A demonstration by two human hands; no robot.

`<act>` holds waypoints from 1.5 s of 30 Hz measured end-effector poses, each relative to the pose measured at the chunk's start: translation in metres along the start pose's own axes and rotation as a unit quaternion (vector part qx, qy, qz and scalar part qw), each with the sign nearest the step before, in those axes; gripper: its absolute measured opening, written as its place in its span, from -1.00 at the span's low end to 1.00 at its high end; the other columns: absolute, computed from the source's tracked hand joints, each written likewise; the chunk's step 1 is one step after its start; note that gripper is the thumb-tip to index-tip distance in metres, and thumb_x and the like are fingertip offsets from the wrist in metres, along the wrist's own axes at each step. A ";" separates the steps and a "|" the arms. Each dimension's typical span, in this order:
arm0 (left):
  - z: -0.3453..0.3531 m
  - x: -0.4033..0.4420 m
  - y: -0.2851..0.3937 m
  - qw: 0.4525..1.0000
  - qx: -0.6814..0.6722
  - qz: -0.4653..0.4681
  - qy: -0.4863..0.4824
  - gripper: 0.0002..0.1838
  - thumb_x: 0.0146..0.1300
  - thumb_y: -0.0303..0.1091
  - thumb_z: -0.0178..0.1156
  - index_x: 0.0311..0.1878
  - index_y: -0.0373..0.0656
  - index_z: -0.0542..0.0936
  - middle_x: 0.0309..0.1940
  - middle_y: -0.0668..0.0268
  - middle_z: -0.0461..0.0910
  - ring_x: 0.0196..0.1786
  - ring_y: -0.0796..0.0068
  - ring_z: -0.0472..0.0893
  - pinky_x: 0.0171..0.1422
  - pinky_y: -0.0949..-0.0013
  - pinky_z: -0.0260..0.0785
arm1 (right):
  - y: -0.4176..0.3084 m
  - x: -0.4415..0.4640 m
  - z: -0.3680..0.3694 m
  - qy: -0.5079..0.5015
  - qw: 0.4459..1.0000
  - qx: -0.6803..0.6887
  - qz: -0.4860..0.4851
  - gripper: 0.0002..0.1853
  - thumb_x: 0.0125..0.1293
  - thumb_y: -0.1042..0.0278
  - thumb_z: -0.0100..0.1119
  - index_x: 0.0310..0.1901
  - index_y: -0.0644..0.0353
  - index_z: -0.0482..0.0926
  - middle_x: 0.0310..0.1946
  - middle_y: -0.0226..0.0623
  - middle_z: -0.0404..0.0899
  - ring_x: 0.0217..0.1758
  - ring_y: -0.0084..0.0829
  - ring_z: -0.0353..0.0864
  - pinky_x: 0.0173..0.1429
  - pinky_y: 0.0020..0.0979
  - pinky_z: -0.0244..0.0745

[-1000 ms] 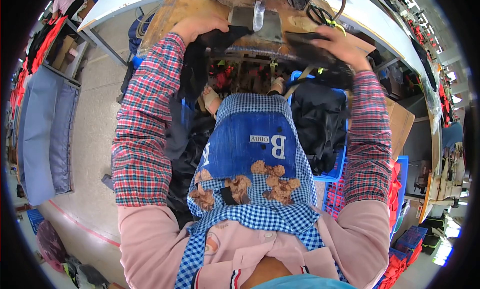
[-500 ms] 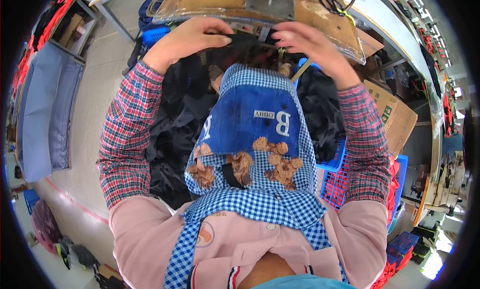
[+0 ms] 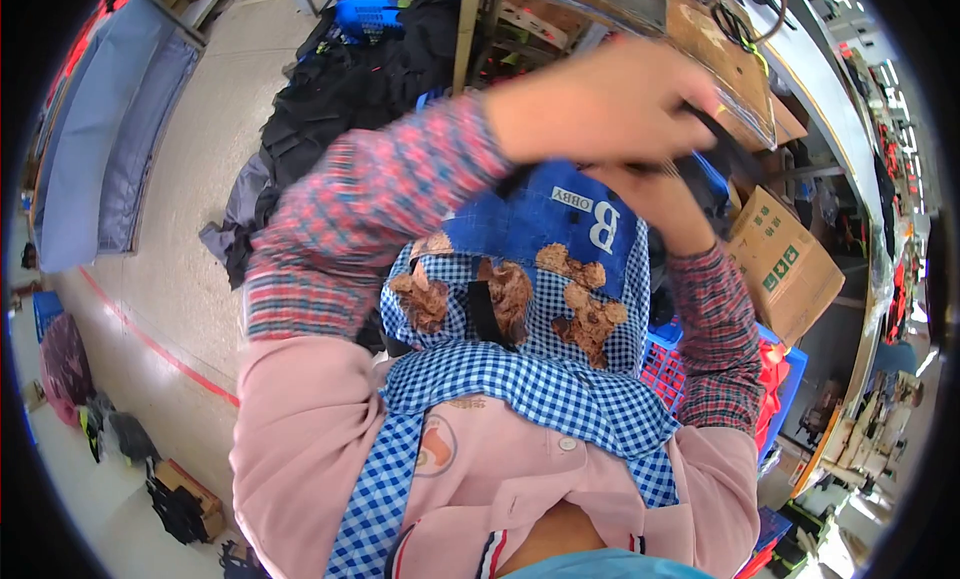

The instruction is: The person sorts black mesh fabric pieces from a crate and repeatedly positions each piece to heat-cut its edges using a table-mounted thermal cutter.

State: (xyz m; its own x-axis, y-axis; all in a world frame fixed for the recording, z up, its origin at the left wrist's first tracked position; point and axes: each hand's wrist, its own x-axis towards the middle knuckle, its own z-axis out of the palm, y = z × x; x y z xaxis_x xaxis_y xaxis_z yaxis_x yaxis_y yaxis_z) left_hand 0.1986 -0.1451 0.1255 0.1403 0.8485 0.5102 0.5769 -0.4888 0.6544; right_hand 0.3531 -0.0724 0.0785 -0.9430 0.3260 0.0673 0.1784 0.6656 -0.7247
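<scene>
Crossing over the right hand [image 3: 658, 205], the blurred left hand [image 3: 615, 104] pinches limp black cloth [image 3: 735, 147] beside the near edge of the brown wooden bench [image 3: 698, 29], the right hand's hold being unclear.

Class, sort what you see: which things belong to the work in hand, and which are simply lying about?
Likely in the job:
black cloth by the left hand
wooden-topped worktable

Apparently just lying about:
cardboard box
red cloth
</scene>
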 end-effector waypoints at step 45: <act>0.114 -0.326 -0.170 0.807 0.142 -0.505 0.271 -0.63 -0.02 -0.50 0.16 -0.06 -0.23 0.49 -0.15 0.00 0.58 -0.05 -0.06 0.56 0.01 0.02 0.41 | 0.133 -0.097 -0.151 0.349 0.856 0.210 0.318 -0.62 0.35 0.24 0.01 0.11 0.27 0.46 -0.38 -0.35 0.54 -0.35 -0.46 0.52 -0.21 -0.41 0.46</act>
State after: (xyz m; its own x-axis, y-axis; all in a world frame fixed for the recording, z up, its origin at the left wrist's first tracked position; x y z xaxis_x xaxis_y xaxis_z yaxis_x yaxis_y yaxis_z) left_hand 0.1461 -0.3157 -0.2159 -0.8446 0.5352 0.0160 0.3493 0.5281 0.7740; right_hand 0.5108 0.0857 0.0793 -0.2698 0.9518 -0.1457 0.3377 -0.0482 -0.9400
